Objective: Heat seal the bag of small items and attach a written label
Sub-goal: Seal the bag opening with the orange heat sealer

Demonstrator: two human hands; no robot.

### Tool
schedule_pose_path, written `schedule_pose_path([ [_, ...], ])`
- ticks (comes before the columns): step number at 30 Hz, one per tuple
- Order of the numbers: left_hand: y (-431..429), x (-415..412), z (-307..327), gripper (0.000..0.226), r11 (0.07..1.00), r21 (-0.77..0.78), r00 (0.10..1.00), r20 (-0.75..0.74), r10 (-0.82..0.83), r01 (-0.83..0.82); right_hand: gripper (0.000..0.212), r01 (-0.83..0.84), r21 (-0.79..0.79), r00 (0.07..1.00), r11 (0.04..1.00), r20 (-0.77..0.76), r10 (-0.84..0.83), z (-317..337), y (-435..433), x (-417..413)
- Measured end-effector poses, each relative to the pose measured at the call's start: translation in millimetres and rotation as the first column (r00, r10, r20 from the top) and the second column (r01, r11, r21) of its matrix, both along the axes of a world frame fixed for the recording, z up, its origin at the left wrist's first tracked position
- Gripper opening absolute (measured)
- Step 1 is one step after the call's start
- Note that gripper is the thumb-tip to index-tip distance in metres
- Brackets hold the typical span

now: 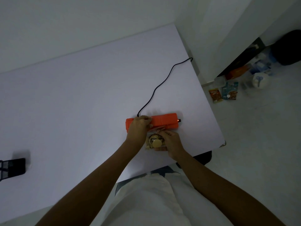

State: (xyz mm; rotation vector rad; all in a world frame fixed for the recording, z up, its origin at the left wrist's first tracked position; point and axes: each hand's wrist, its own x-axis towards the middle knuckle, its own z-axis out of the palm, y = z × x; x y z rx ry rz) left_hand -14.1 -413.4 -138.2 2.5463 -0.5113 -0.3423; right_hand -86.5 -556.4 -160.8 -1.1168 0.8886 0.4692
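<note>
An orange heat sealer [164,121] lies on the white table [81,103], with a small orange light lit at its right end. My left hand [138,127] rests on top of its left part, fingers curled over the lid. A clear bag of small round items [154,141] lies just in front of the sealer, its top edge tucked into the sealer's jaw. My right hand [171,141] grips the bag on its right side, fingertips near the jaw.
A black cord [156,88] runs from the sealer's left end to the table's far right edge. A black object [14,167] sits at the left edge of the table. Packets and clutter [228,92] lie on the floor to the right.
</note>
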Motion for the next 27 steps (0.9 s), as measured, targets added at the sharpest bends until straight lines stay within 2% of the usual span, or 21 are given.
schedule_pose_path([
  [27, -1.3, -1.4, 0.6, 0.018, 1.0, -0.006, 1.0, 0.004, 0.024, -0.024, 0.024, -0.001, -0.017, 1.0, 1.0, -0.001, 0.001, 0.0, 0.3, -1.2],
])
